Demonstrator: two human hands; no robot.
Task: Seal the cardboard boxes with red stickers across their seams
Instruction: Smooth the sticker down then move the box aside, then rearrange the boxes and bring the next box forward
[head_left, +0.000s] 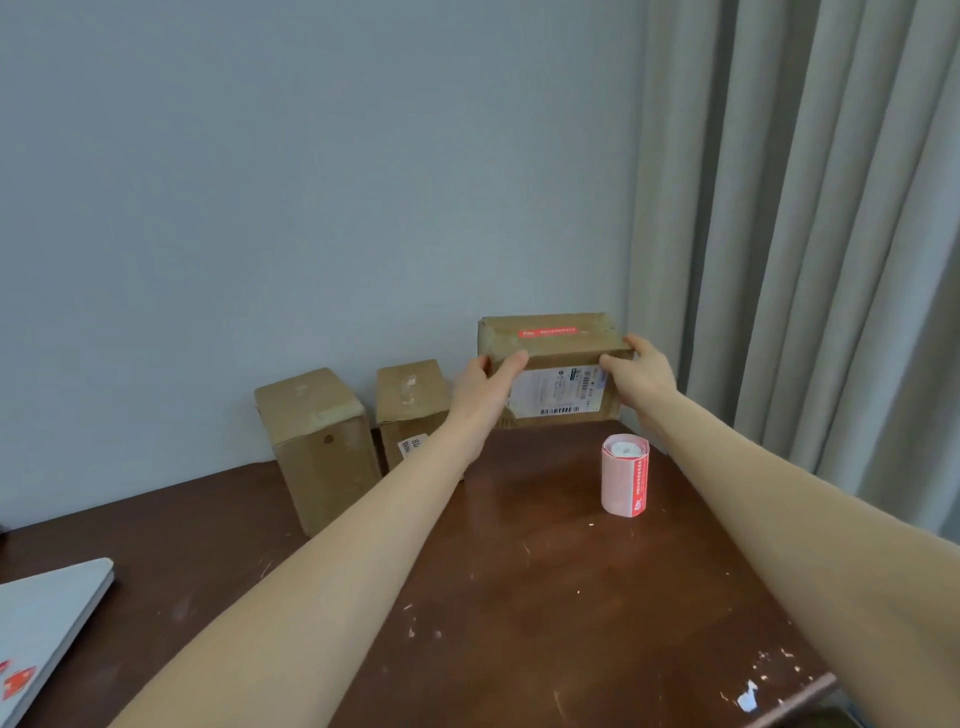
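A wide cardboard box (558, 358) stands at the far right of the table against the wall, with a red sticker (547, 332) across its top seam and a white shipping label on its front. My left hand (485, 382) grips its left end and my right hand (641, 374) grips its right end. Two more cardboard boxes stand to the left: a tall one (317, 447) and a smaller one (410, 405) partly hidden by my left forearm; I see no red sticker on either. A roll of red stickers (625, 475) stands upright in front of the held box.
The dark brown table (545, 597) is scratched, with its front right edge chipped. A closed grey laptop (47, 623) with red stickers lies at the near left. A grey curtain (805, 234) hangs at the right, a plain wall behind the boxes.
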